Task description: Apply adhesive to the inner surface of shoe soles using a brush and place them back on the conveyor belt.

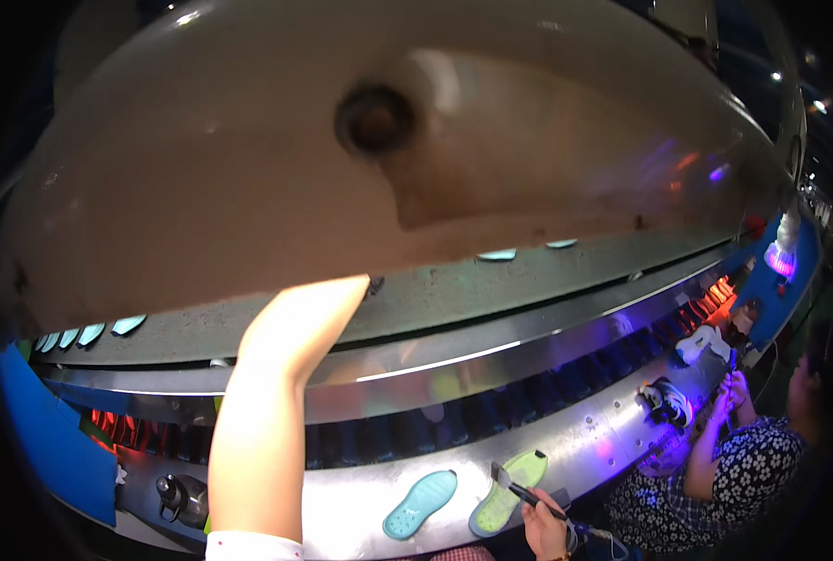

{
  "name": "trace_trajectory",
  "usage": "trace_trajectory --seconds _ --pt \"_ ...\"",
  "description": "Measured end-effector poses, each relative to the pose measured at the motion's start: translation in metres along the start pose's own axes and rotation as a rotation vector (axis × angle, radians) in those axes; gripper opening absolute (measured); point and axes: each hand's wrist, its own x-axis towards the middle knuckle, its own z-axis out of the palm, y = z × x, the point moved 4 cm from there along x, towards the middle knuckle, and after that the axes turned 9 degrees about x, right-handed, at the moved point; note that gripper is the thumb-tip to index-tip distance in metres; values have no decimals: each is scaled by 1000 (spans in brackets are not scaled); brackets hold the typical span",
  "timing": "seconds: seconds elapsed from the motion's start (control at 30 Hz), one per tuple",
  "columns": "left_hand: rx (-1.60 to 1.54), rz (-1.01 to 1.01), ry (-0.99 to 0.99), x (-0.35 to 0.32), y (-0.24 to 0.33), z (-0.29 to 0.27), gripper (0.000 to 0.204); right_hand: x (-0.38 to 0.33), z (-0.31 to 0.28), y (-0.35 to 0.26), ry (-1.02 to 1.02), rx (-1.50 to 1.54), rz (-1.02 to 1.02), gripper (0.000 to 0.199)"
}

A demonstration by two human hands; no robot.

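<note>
My left arm reaches forward over the bench to the grey conveyor belt, and my left hand (pixel 346 292) goes in under the brown hood. The hood's edge hides its fingers; a small dark shape shows beside it, too little to name. My right hand (pixel 545 529), low in the view, grips a flat brush (pixel 531 496) with a dark handle. Its bristle end lies over the yellow-green shoe sole (pixel 497 503) on the metal bench. Just left of that sole lies a light-blue shoe sole (pixel 420 505), which neither hand touches.
A glossy brown hood (pixel 248 187) covers much of the upper view. Several pale-blue pieces ride on the belt (pixel 435 304). Dark shoe parts line a lower rack (pixel 360 444) with red-glowing ends. A black bottle (pixel 183 500) stands left; a person (pixel 739 467) works at right near shoes (pixel 664 404).
</note>
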Motion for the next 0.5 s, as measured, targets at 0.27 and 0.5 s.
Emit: trace_trajectory --seconds 0.27,0.5 --pt "-138 223 -9 -162 65 -106 66 14 8 20 161 1388 165 31" --pt "-824 40 -312 -368 101 -27 38 8 5 25 158 1368 207 29"
